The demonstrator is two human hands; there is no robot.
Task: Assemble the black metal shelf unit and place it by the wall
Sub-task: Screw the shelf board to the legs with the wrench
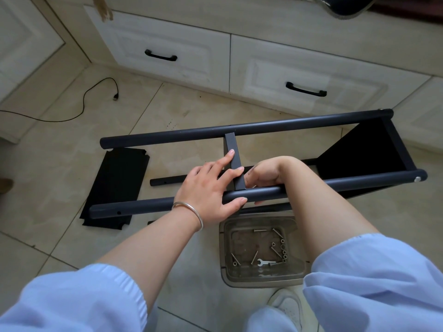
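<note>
So on the floor, a loose shelf panel (115, 188) lies far left. Left hand (208, 190) wraps the near tube (311, 186), fingers steadying the crossbar (233, 161) that runs away toward the far tube (239, 129). Right hand (266, 174) curls at that joint; can't tell what it holds. Frame's long axis runs left-right.

Two hands on frame: left hand (211, 188), right hand (266, 174). Two long round tubes: far tube (191, 135), near tube (311, 186). One crossbar (233, 152). Two drawer handles: left handle (160, 55), right handle (306, 89). One wrench (263, 262) in tray (226, 248).
</note>
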